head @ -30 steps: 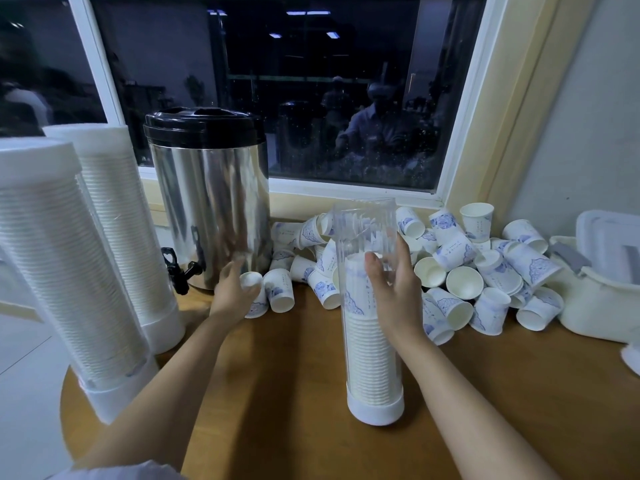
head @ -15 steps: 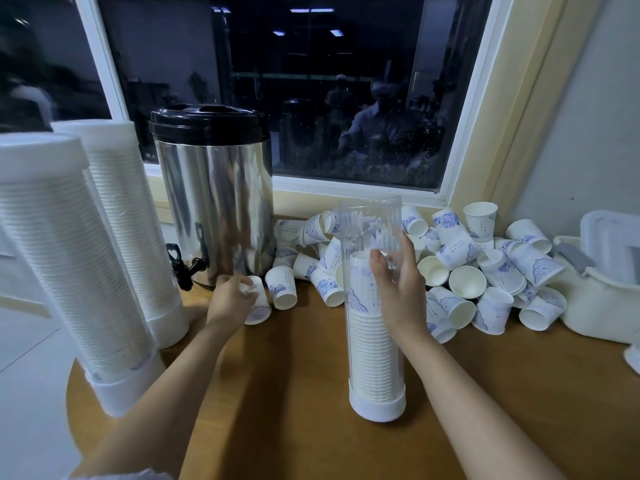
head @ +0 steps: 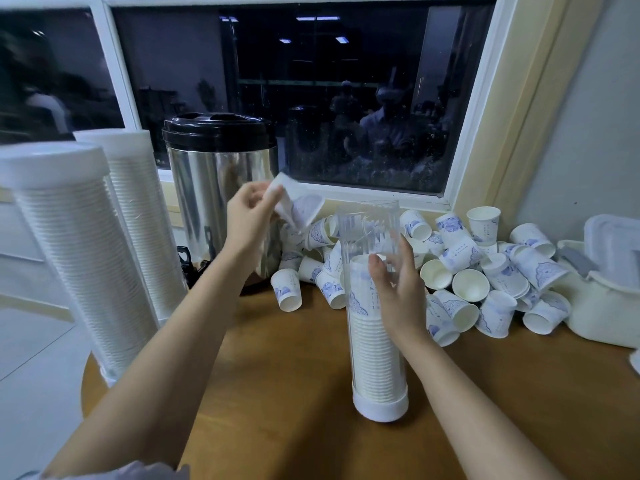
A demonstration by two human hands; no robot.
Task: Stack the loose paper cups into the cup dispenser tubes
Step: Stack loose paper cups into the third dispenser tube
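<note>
Pinched cup (head: 298, 207) in left hand (head: 249, 216), held high, up and left of tube (head: 369, 226) mouth; tilted, blurred, way up unclear. Clasped tube side with right hand (head: 398, 292), fingers curled round at top of nested stack, thumb in front.

Judged best: carry cup rightward from pinch to over the mouth, turn to match the stack, centre before letting go, release only once inside the rim. Needed a firm right clasp to avoid tipping the tall tube. Looked well over half full, so a short drop.

Left of pinch: full tubes (head: 79, 244), capped, then urn (head: 214, 188) just behind it. Right of clasp: loose pile (head: 485, 271), mostly on sides, touching; white tub (head: 602, 306) beyond. All on wooden table (head: 277, 393). Dark window (head: 346, 98) behind, ceiling lights reflected.
</note>
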